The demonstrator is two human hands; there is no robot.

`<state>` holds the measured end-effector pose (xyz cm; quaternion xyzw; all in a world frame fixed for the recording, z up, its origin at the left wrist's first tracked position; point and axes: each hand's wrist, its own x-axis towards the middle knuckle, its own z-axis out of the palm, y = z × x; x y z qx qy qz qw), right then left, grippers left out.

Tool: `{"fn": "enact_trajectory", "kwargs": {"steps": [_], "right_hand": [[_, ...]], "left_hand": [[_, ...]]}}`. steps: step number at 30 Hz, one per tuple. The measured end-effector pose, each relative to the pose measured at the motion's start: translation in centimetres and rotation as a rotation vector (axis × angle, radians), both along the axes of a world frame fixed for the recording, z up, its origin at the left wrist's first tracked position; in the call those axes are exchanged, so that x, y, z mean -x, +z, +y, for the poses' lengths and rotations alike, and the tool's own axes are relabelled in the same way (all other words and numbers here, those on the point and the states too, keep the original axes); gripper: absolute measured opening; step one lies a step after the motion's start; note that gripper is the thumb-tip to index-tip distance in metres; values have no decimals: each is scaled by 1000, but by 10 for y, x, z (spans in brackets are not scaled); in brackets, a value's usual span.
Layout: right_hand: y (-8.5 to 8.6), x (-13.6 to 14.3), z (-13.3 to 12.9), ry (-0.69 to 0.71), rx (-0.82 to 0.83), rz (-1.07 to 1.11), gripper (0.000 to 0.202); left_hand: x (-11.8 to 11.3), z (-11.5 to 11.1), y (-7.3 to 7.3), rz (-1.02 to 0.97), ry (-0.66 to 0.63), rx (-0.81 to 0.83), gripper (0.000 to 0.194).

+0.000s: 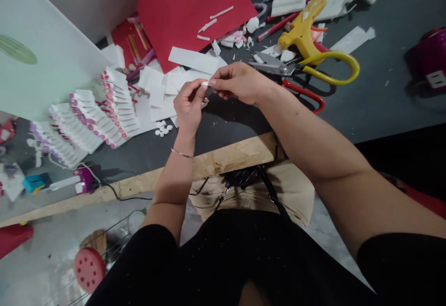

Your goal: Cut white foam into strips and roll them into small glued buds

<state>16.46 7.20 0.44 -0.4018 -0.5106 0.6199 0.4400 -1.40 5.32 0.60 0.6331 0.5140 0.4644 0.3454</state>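
Between the fingertips of both hands is a small white piece, perhaps rolled paper; its exact kind is too small to tell. My left hand pinches it from the left, thumb and forefinger closed. My right hand meets it from the right with its fingers pinched together. Just below and left of the hands lie several small white rolls. White paper strips are spread behind my fingers. To the right of my right hand lie scissors with yellow and red handles, their blades pointing toward my wrist.
A yellow glue gun lies behind the scissors. Red sheets cover the back. At left stand rows of white sticks with pink and purple tips. A purple device with a cable sits near the wooden table edge.
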Motion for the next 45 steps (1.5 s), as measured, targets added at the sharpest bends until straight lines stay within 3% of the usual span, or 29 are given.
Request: {"fn": "enact_trajectory", "kwargs": {"steps": [4,9,16,22,28,35,40,45], "right_hand": [[1,6,-2,-18,15,20,44],[-1,7,-1,-46,-22,-20,39],[-3,-2,4,-97,-128,-171,30],[6,-8,0,-21,-115,-249,27],[18,-12,-3,47,10,-98,28],[33,-12,-8,70,135,-84,32],[36,-11,-9,70,182,-91,36],[33,-12,-8,66,190,-87,38]], "left_hand": [[-6,5,-15,-75,60,14,28],[-3,11,-29,-101,15,29,42],[7,6,-9,108,-120,-137,50],[11,1,2,321,-204,-261,37],[9,1,-4,276,-127,-370,35],[5,2,-10,272,-46,-396,41],[4,4,-11,208,-53,-486,32],[2,6,-16,173,-61,-425,32]]}}
